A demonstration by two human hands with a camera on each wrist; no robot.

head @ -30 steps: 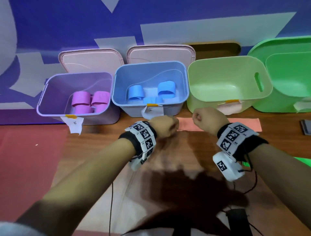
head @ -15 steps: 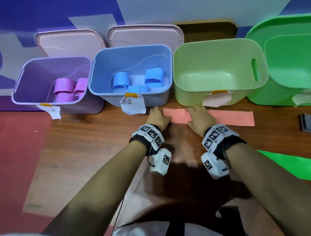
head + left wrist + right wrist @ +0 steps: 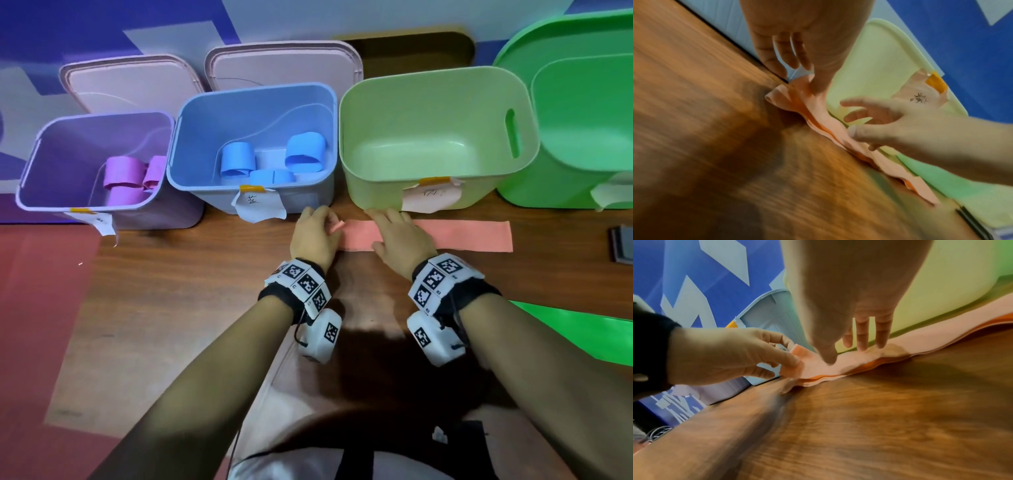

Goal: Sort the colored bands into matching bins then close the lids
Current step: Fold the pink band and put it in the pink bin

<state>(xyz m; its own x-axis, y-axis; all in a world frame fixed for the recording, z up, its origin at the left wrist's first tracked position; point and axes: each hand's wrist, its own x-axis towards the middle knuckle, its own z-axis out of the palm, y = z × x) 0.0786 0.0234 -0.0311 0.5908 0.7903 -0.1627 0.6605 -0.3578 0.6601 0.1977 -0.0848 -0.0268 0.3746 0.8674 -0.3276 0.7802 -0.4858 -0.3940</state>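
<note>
Several salmon-pink bands (image 3: 462,236) lie in a flat stack on the wooden table, in front of the light green bin (image 3: 428,113). My left hand (image 3: 317,229) pinches the left end of the top pink band (image 3: 838,129) between thumb and fingers (image 3: 789,363) and curls it up off the stack. My right hand (image 3: 400,236) lies on the stack just to the right, its straight fingers (image 3: 861,344) pressing it down. Rolled purple bands (image 3: 125,171) sit in the purple bin (image 3: 85,207), and rolled blue bands (image 3: 238,161) in the blue bin (image 3: 257,109). All the bins stand open.
Two pink lids (image 3: 130,85) (image 3: 284,65) lean on the wall behind the purple and blue bins, and a brown lid (image 3: 411,48) behind the light green one. A larger green bin (image 3: 582,120) stands far right. A green sheet (image 3: 565,329) and a dark object (image 3: 621,245) lie at the right.
Both hands went from raised fists down onto the pink stack. The left hand has now lifted the band's left end, while the right hand stays flat on it.
</note>
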